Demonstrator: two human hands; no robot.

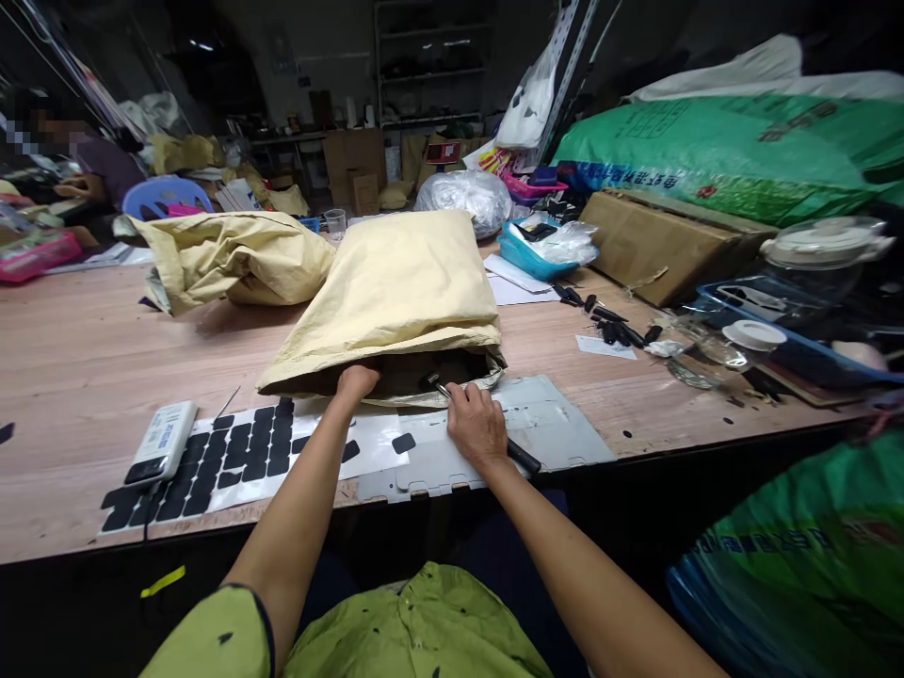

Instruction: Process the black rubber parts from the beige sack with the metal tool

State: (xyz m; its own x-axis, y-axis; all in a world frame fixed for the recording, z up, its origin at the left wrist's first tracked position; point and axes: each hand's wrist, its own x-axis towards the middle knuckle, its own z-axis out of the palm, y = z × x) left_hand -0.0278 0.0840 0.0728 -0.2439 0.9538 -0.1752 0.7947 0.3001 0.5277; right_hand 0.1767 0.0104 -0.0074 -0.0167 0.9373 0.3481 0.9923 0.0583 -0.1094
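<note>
A cream-coloured bag (416,282) lies on the table with its dark mouth facing me. My left hand (359,381) reaches into that mouth on the left side, its fingers hidden inside. At the right of the opening, my right hand (477,424) is closed around a tool with a metal shaft and a black handle (524,457); the shaft's front end points into the bag. Under my right hand lies a grey flat board (557,428). Left of it, a white sheet with rows of black rounded-square stickers (260,441) passes beneath my left forearm. A loose black square (403,443) lies near the board.
A white handheld device (164,441) with a cable lies at the left front. Behind are another cream bag (247,259) and a blue basket (529,254). Small black parts (614,325), a cardboard box (664,245) and a clear jar (823,259) stand right. A person (99,160) sits far left.
</note>
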